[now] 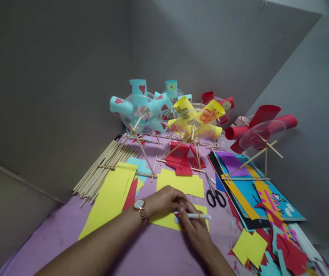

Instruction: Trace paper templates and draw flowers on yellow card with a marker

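Looks like pen work on the near yellow paper (164,221) rn. IMO pin it flat on the table (153,255) w/ the L hand (170,199) & go light w/ the pen (198,216) so nothing smears. R hand (192,226) is gripping the pen, tip's hidden tho. L fingers curl in beside it, can't tell if they're pinching smth. Paper's near-center, left of the scissors (212,190).

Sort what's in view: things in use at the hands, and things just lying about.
Apparently in use:
- white pen, in the right hand
- yellow sheet beneath both hands

Apparently lying about:
- scissors
- wooden sticks
- red paper pieces
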Demonstrator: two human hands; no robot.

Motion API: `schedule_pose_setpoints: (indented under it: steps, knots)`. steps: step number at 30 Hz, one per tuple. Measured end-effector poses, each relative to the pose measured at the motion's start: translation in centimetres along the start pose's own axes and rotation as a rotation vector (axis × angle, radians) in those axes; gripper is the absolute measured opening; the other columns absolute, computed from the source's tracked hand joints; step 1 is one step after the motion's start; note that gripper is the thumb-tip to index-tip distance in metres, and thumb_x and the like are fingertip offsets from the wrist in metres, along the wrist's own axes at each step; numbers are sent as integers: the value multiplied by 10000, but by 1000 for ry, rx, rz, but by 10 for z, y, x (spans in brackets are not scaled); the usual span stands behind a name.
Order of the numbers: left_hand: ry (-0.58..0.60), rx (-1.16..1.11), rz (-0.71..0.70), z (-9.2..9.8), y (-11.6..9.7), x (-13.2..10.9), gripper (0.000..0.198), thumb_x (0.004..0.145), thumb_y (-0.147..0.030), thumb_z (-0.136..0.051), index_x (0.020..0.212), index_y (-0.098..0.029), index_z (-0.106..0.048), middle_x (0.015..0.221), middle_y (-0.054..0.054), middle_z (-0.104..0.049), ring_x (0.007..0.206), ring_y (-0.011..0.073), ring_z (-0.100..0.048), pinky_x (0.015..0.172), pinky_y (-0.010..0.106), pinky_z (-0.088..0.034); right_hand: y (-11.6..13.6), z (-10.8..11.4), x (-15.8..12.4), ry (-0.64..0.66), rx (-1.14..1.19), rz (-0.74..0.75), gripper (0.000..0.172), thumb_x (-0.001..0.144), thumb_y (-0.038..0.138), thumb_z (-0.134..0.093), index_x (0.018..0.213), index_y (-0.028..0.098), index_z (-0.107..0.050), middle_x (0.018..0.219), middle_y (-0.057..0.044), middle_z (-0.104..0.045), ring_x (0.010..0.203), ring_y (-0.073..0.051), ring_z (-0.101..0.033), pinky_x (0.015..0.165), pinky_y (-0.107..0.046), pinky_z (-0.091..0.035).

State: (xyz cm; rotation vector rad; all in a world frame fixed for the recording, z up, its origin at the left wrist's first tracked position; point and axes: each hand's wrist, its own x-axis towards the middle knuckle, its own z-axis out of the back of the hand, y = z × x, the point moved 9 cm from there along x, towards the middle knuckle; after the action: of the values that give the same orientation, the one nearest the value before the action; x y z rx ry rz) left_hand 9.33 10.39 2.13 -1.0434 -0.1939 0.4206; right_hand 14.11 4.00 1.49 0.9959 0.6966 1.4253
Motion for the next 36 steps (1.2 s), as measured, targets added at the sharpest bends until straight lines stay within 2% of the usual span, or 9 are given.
schedule_pose_setpoints:
  steps: [3, 8, 17, 31, 36]
  knots:
    - [-1, -6, -1, 0, -1, 0, 278, 681, -1, -582, 861, -179, -698, 663, -44, -635, 645, 107, -556, 621, 187, -370, 2, 1, 0, -3, 10, 3, 259, 970, 332, -365, 893, 203, -576, 839, -46, -648, 722, -179, -595, 654, -251, -453]
    - [-1, -14, -4, 0, 1, 0, 272, 691, -27, -598, 888, -183, -702, 692, -35, -654, 652, 110, -565, 624, 186, -377, 3, 6, 0, -32, 31, -34, 261, 953, 347, -386, 817, 211, -562, 716, -14, -590, 675, -177, -564, 619, -245, -453]
    - [-6, -12, -4, -1, 3, 0, 309, 691, -24, -590, 934, -178, -704, 719, -20, -670, 662, 116, -582, 614, 184, -383, -3, 8, -2, -61, 32, -77, 304, 947, 387, -380, 703, 236, -477, 611, 20, -488, 632, -184, -549, 590, -260, -439]
    - [-19, -9, -8, -1, 5, 0, 312, 687, -16, -580, 926, -173, -705, 708, -26, -664, 659, 110, -570, 618, 182, -381, -11, 7, -3, -72, 82, -138, 316, 934, 426, -391, 686, 237, -442, 614, 25, -452, 608, -174, -493, 525, -255, -369]
    - [-26, -17, -8, -2, 4, -1, 312, 687, -8, -558, 918, -160, -702, 727, -19, -670, 656, 107, -566, 612, 182, -383, -22, 7, -8, -95, 176, -193, 332, 930, 459, -399, 678, 243, -394, 548, 51, -430, 504, -148, -440, 479, -245, -357]
